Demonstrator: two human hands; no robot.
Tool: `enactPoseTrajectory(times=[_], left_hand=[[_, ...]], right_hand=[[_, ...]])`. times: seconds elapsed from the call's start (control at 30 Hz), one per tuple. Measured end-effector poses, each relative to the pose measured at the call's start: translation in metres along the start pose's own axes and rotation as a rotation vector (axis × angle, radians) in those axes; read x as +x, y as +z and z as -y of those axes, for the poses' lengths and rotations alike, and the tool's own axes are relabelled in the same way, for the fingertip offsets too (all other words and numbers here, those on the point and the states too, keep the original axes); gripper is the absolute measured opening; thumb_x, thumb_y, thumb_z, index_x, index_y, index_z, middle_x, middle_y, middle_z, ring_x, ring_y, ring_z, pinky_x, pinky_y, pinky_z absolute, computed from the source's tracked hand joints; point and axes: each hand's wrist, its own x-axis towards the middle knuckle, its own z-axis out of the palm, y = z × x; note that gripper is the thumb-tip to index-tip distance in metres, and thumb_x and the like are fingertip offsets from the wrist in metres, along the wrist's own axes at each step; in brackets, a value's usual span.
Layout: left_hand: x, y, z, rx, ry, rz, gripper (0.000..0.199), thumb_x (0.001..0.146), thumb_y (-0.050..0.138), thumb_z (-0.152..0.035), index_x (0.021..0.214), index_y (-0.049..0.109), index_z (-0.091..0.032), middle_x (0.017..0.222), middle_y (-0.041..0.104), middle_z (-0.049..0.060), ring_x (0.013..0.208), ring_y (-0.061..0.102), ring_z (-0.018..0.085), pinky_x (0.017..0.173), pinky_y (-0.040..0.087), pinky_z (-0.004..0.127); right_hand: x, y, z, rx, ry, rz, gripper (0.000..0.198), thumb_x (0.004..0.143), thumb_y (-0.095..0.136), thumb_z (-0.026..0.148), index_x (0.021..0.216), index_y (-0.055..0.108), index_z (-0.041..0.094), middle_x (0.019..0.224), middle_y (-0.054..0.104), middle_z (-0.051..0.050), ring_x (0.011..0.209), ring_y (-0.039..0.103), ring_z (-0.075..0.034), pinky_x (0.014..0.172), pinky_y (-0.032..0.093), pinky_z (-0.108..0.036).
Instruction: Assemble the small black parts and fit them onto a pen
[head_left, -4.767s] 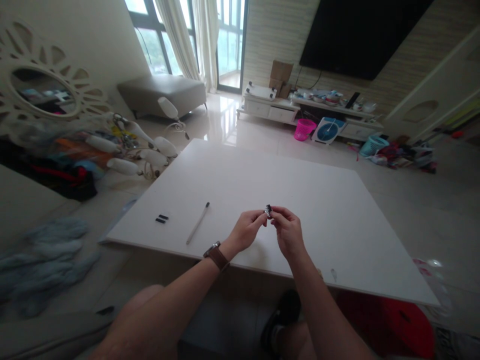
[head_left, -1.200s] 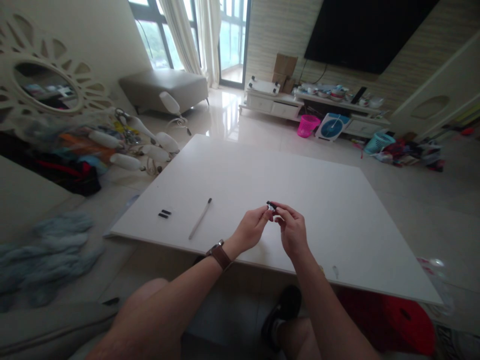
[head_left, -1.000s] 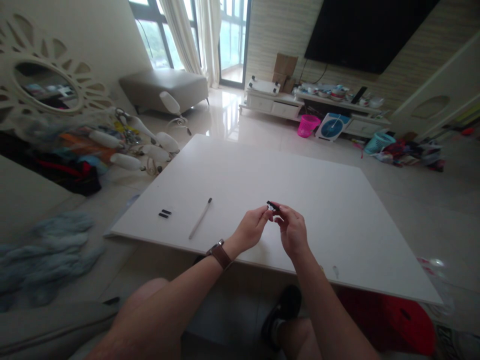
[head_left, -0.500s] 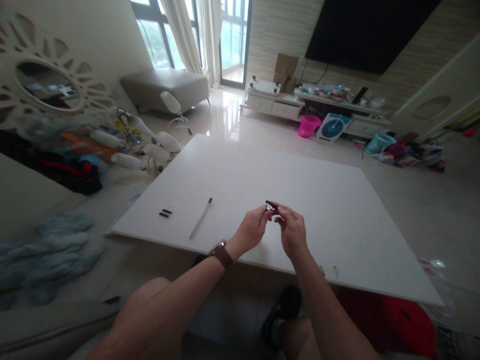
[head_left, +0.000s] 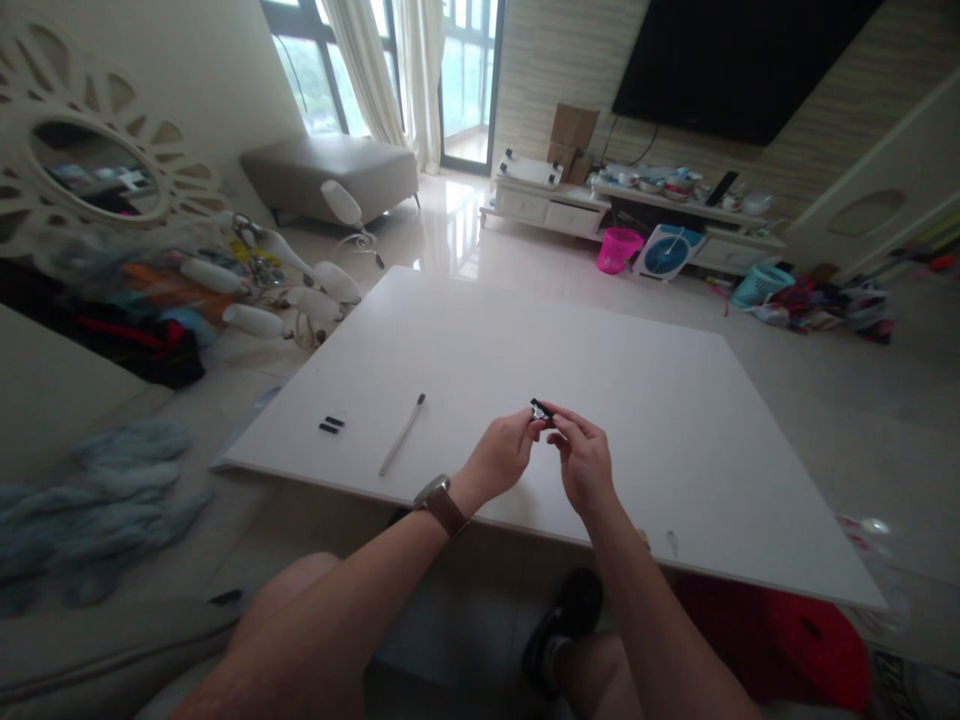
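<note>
My left hand (head_left: 500, 460), with a brown-strapped watch on the wrist, and my right hand (head_left: 585, 462) meet over the near part of a white tabletop (head_left: 675, 400). Together their fingertips pinch a small black part (head_left: 538, 410), held a little above the surface. Further left on the table lies a thin white stick with a dark tip (head_left: 401, 435). Two small black pieces (head_left: 328, 425) rest side by side near the table's left edge.
A red stool (head_left: 787, 640) shows under the table at the right. My knees and a black shoe (head_left: 562, 625) are below the near edge. Lamp parts with white shades (head_left: 285, 290) and clutter lie on the floor at left; a TV cabinet (head_left: 637, 215) stands far back.
Both hands stay together on the small black part with only slight finger shifts. The view has drifted a little; nothing on the table has moved.
</note>
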Motion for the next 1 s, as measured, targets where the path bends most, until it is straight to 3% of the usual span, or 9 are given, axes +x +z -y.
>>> enactPoseTrajectory(times=[0.27, 0.47, 0.73, 0.9, 1.0], left_hand=[[0.000, -0.002, 0.002, 0.033, 0.008, 0.006, 0.026, 0.101, 0.035, -0.030, 0.083, 0.051, -0.019, 0.074, 0.059, 0.001, 0.065, 0.050, 0.012, 0.065, 0.033, 0.026], [-0.001, -0.001, 0.005, 0.033, 0.025, -0.007, 0.029, 0.101, 0.035, -0.031, 0.082, 0.053, -0.018, 0.072, 0.059, 0.001, 0.063, 0.050, 0.012, 0.064, 0.034, 0.025], [-0.004, 0.000, -0.002, 0.006, -0.024, -0.061, 0.038, 0.103, 0.030, -0.043, 0.091, 0.056, -0.018, 0.079, 0.064, 0.003, 0.071, 0.056, 0.014, 0.066, 0.037, 0.027], [-0.005, 0.003, -0.002, 0.087, -0.026, -0.051, 0.033, 0.103, 0.031, -0.040, 0.092, 0.054, -0.018, 0.078, 0.061, 0.003, 0.068, 0.053, 0.015, 0.065, 0.034, 0.028], [-0.004, 0.002, -0.002, 0.104, -0.026, -0.024, 0.032, 0.103, 0.032, -0.038, 0.092, 0.054, -0.018, 0.078, 0.061, 0.003, 0.067, 0.053, 0.015, 0.064, 0.032, 0.028]], right_hand=[[-0.004, 0.001, 0.006, -0.138, -0.102, 0.038, 0.023, 0.085, 0.063, 0.029, 0.100, 0.079, 0.027, 0.093, 0.076, -0.002, 0.075, 0.058, -0.017, 0.069, 0.044, -0.032], [-0.008, 0.000, 0.016, -0.306, -0.230, 0.115, 0.024, 0.087, 0.061, 0.029, 0.104, 0.077, 0.026, 0.099, 0.074, -0.002, 0.087, 0.062, -0.019, 0.073, 0.047, -0.032], [-0.009, 0.003, 0.009, -0.135, -0.131, 0.147, 0.026, 0.085, 0.063, 0.028, 0.107, 0.076, 0.027, 0.104, 0.073, -0.003, 0.090, 0.061, -0.020, 0.071, 0.047, -0.031], [-0.011, 0.002, 0.012, -0.144, -0.190, 0.169, 0.027, 0.084, 0.063, 0.025, 0.107, 0.076, 0.029, 0.106, 0.070, -0.002, 0.099, 0.060, -0.021, 0.077, 0.048, -0.032], [-0.009, -0.002, 0.010, -0.096, -0.144, 0.166, 0.026, 0.081, 0.065, 0.024, 0.103, 0.078, 0.029, 0.104, 0.071, -0.002, 0.094, 0.059, -0.020, 0.074, 0.047, -0.031]])
